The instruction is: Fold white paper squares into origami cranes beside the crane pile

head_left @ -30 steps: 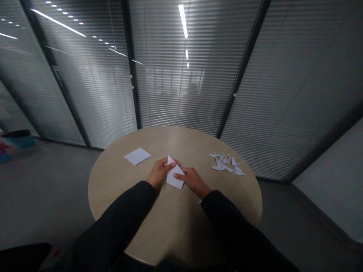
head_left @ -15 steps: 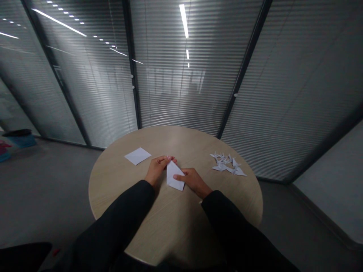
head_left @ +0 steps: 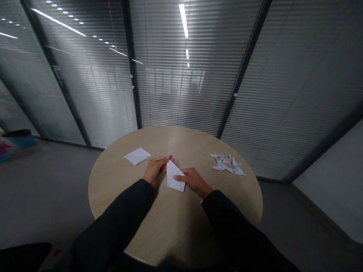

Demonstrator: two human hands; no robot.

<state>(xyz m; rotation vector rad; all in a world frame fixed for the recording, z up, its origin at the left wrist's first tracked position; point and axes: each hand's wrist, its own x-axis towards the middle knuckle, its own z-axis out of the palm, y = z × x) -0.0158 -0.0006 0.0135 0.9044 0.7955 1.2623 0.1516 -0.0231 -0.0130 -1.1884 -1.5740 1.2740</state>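
Folded paper gripped at its far tip and its right side

The paper is plain white and folded into a kite-like shape, narrow at the far end and wider at the near end. Its left edge runs almost straight from near to far, while its right edge slopes from the far tip out to a corner on the right. The near edge slants a little, its right end lying nearer than its left. The faces look flat and smooth; any crease lines on them are too faint to trace with certainty.

It is at the middle of a round, pale wooden table; whether it touches the top or is held just above it, I cannot tell. The left hand pinches the far tip between thumb and fingers. The right hand grips the right side, its thumb laid across the upper face and its fingers mostly hidden at the edge. Both wrists come out of dark sleeves.

To the left, a bit farther off, a flat white sheet lies by itself, turned like a diamond. At the far right of the top, several small folded figures, white with sharp points, lie bunched together. Beyond the table stand glass panels with blinds, and a blue bin sits on the floor at far left.
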